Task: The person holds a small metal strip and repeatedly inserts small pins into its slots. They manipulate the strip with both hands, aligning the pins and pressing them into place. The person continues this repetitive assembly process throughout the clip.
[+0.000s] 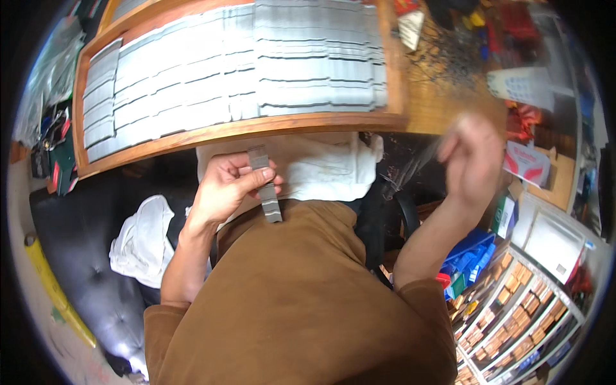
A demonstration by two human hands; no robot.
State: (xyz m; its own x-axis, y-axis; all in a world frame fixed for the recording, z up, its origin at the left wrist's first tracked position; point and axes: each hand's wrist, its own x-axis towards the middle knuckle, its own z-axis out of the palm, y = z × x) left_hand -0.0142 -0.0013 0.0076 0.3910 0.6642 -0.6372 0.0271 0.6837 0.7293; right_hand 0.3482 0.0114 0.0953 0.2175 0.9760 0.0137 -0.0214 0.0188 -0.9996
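Observation:
My left hand [228,183] is closed on a narrow grey metal strip [269,204], thumb on top and fingers curled behind. The strip hangs in front of my brown shirt, with crosswise lines along it. My right hand [473,151] is raised at the right, beside the table's front edge, and smeared by motion. A dark, streaky blur [410,170] reaches down and left from its fingers; whether they hold it I cannot make out. Just beyond my hands, a wooden tray [244,128] bears rows of similar silvery strips [186,77] laid close together.
Small dark bits [452,61] are scattered on the wooden tabletop [430,112] right of the tray. A white cup [523,86] stands at the far right. White cloth [321,167] lies under the tray's edge. Lower right is a rack [520,301] of small copper-coloured pieces.

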